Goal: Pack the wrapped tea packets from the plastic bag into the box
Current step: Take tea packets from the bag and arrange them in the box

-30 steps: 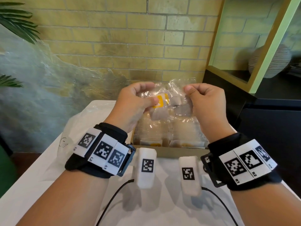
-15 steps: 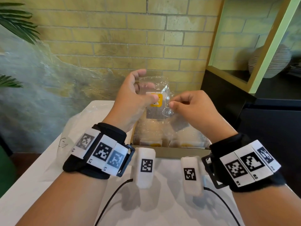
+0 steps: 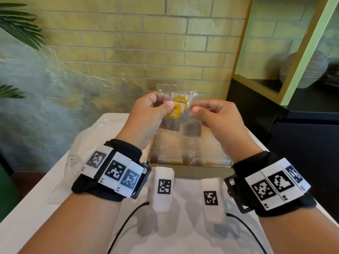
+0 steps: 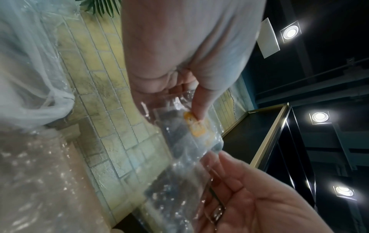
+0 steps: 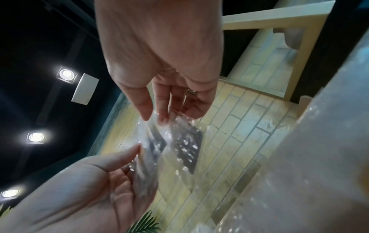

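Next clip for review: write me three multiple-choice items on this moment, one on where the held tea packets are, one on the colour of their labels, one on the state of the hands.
1. Where are the held tea packets?
A. Raised above the box
B. Flat on the white table
C. On the dark shelf

2. What colour are the packets' labels?
A. Blue
B. Yellow-orange
C. Red

3. What are the hands doing?
A. Both lie flat on the table
B. Only the left hand holds anything
C. Left hand and right hand each pinch the clear wrapping

Key: 1 A, the head view shows them lifted over the open box; 2 B, the yellow-orange labels show through the wrapping; 3 C, a thumb and fingers on each side close on the wrapper.
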The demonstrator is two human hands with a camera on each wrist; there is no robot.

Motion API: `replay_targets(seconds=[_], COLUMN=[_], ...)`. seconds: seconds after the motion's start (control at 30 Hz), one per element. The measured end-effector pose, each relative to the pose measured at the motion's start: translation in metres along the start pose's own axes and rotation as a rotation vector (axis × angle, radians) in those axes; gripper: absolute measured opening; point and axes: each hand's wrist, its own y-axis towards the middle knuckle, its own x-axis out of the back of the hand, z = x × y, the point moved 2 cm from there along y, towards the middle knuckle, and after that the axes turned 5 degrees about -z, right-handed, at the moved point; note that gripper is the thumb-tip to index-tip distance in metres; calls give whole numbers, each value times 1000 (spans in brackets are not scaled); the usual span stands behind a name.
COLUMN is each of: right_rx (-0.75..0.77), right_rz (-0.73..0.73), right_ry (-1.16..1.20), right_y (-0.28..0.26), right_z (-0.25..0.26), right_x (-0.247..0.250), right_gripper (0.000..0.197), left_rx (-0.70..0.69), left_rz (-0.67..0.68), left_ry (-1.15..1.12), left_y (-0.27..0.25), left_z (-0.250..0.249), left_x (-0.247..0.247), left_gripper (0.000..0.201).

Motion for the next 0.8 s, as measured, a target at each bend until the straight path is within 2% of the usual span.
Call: replay_targets(seconds=[0.1, 0.33, 0.43, 0.63, 0.8], right_rx=[-5, -37, -14, 131, 86], right_rz=[-37, -6, -4, -124, -146], right_ry=[-61, -271, -312, -317, -281], right_y=[1, 0, -2, -3, -3], right_z=[-3, -4, 0, 10, 7], right_x=[-1, -5, -7, -2, -3], right_gripper=[20, 12, 13, 12, 11], left_rx=[37, 95, 52, -28, 21], left_rz=[26, 35, 62, 47, 205], left_ry=[35, 54, 56, 70, 234], left_y=[1, 3, 1, -3, -8], left_z=[7, 19, 17, 10, 13], left_x=[-2, -7, -10, -12, -17], left_gripper=[25, 33, 33, 23, 61])
